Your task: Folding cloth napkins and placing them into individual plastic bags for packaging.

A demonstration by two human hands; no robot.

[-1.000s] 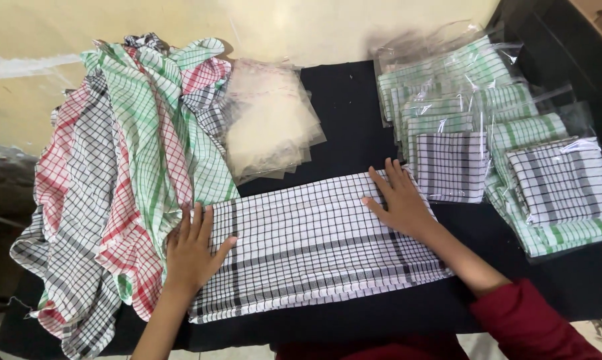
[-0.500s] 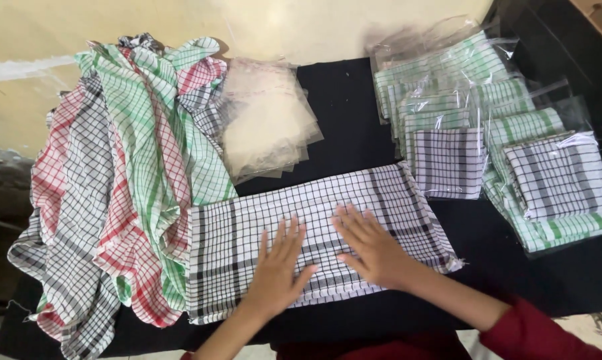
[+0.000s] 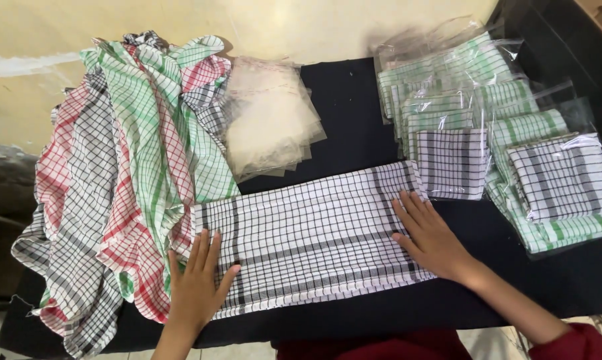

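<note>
A black-and-white checked cloth (image 3: 311, 243), folded into a long band, lay flat across the black table cover (image 3: 354, 113) in front of the person. The left hand (image 3: 198, 283) rested palm-down with fingers spread on the band's left end, and the right hand (image 3: 431, 233) lay likewise on its right end; neither gripped anything, both being open and pressing, apparently so that the fold stayed flat and stretched between them. To the left, a loose heap of red, green and black checked cloths (image 3: 121, 180) spilled over the table edge, touching the band's left end. Behind the band sat a stack of empty clear plastic bags (image 3: 271, 120), within reach of either hand. To the right, bagged folded cloths (image 3: 501, 133) were piled together; the nearest bag seemed to touch the band's far right corner, though the overlap was hard to judge
</note>
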